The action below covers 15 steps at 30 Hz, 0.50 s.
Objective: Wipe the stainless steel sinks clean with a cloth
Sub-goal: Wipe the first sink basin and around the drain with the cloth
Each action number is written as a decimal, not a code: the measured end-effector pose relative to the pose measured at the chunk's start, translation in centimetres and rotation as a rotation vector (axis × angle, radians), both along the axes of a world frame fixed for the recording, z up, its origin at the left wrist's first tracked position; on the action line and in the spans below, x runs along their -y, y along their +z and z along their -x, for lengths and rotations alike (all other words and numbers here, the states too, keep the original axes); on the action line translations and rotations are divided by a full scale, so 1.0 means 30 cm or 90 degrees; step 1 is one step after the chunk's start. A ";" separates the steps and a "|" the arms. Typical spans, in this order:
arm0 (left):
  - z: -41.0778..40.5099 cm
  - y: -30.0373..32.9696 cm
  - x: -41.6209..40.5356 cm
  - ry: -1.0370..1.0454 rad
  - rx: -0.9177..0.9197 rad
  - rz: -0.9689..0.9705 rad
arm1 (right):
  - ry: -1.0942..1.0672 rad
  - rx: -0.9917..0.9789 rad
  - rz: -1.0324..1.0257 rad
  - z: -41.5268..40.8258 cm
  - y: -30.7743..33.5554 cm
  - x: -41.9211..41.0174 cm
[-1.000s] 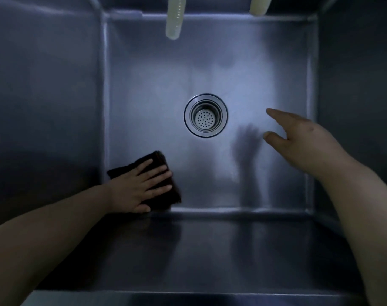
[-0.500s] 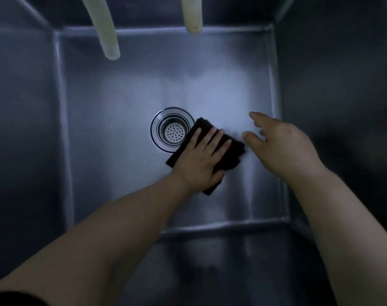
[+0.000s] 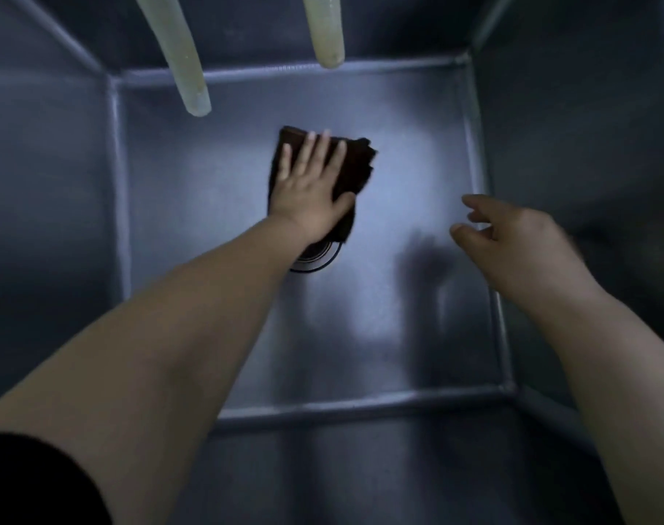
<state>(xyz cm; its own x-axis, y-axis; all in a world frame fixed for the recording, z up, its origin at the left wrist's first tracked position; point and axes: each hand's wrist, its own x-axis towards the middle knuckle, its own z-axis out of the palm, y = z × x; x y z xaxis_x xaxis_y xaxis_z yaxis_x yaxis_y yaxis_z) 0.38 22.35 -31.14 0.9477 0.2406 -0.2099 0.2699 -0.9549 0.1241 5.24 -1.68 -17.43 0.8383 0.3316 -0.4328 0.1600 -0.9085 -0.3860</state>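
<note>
Left hand (image 3: pixel 310 191) presses flat, fingers spread, on the dark folded cloth (image 3: pixel 355 164) at mid sink floor (image 3: pixel 194 229), just past the drain (image 3: pixel 317 259). Right hand (image 3: pixel 512 240) hovers loose, holding nothing, near the right wall. Cloth looks soft, light, limp; best driven under a flat palm. Steel smooth, probably slick.

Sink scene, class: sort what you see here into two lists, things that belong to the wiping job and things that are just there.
Belongs to the job:
- sink, stainless steel
- dark cloth, flat on the sink floor
- left hand, pressing the cloth
- drain, partly covered by cloth and wrist

Just there:
- two pale hoses hanging at the back
- right hand, hovering, holding nothing
</note>
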 end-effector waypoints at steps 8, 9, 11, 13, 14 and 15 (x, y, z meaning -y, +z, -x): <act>0.307 0.018 -0.134 0.041 -0.020 -0.045 | 0.030 -0.057 0.057 0.002 -0.007 -0.006; 0.355 0.025 -0.121 0.053 -0.030 -0.042 | 0.034 -0.064 0.073 0.003 -0.009 -0.009; 0.451 0.038 -0.077 0.068 -0.042 -0.034 | 0.033 -0.074 0.090 0.003 -0.009 -0.014; 0.532 0.045 -0.010 0.064 -0.046 -0.029 | 0.028 -0.072 0.092 0.003 -0.004 -0.021; 0.559 0.046 0.029 0.057 -0.051 -0.029 | 0.029 -0.066 0.090 0.004 -0.002 -0.026; 0.572 0.046 0.070 0.049 -0.061 -0.028 | 0.034 -0.059 0.089 0.005 0.000 -0.032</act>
